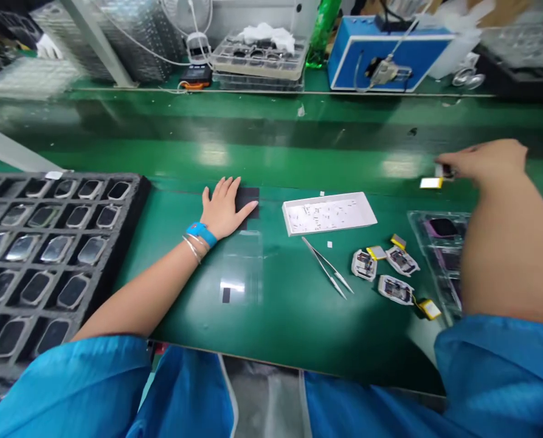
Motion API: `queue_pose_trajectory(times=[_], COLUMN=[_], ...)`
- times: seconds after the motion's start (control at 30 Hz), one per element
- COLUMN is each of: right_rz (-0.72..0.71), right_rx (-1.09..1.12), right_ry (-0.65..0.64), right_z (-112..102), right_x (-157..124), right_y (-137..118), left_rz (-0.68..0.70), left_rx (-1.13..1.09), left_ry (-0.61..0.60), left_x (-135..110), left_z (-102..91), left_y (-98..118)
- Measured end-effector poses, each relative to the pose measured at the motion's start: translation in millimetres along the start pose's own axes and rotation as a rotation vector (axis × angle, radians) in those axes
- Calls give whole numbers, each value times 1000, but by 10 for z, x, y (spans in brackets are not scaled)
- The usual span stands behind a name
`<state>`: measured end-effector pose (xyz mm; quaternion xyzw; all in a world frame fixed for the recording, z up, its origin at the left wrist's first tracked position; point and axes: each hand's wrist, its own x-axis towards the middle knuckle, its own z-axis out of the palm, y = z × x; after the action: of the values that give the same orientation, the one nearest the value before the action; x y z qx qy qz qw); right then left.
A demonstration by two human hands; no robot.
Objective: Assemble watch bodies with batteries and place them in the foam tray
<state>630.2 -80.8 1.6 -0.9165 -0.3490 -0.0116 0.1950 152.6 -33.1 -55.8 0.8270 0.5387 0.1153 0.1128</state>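
Observation:
My left hand (225, 210) lies flat on the green table with its fingers spread, over the edge of a dark square sheet (250, 204). Out to the far right, my right hand (485, 159) pinches a watch module (447, 171), from which a silver and yellow battery (430, 182) hangs. Several opened watch housings (363, 265) with loose batteries lie on the table short of that hand. Metal tweezers (326, 267) rest beside a shallow white box (329, 214) holding tiny dark parts. A clear film (240, 267) lies below my left hand.
A black foam tray (134, 213) with rows of watch cases stands at the left. Beneath my right forearm is a clear plastic tray (428, 255) with dark watch faces. A blue box (385, 52), stacked trays (259, 64) and a small fan (189, 15) stand along the back shelf.

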Motion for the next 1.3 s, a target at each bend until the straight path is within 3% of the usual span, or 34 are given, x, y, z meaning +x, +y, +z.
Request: queue_pose_trajectory(times=[0.07,0.17,0.27,0.4,0.53,0.63,0.73,0.87,1.03,1.3], right_rz=[56,-36,-158,-434,-524,-526,-548,-728,-874,-883], right_rx=[267,794,1070,1098,1046,1112,1112,1031,909,848], right_ry=[2,44,-119,-343,-316,-288,-174,-53,-53,-42], right_z=[-106,-213,-192,-4,162,190,163,129,142,162], right_x=[-270,-788,-1429,-2390,-3031,-3143,-3105,-3129,-3288,-3352], right_y=[-378,-916,-1320,-1604,-1635,-1535,-1424,-1377,-1397,-1403], left_rz=[5,58,167,319,280,275,293,298,281,257], left_rx=[-76,-237,-517,-1020,-1279,-1322,-1323,-1333,-1325,-1346], left_ry=[66,245,307,-27,-291,-369,-437,-467,-487,-401], left_x=[16,-3,-122,-384,-583,-638,-648,-666,-683,-687], left_z=[8,-27,-104,-165,-205,-288,-377,-423,-394,-360], left_y=[-51,-93,-30,108,89,3,-58,-62,-44,-13])
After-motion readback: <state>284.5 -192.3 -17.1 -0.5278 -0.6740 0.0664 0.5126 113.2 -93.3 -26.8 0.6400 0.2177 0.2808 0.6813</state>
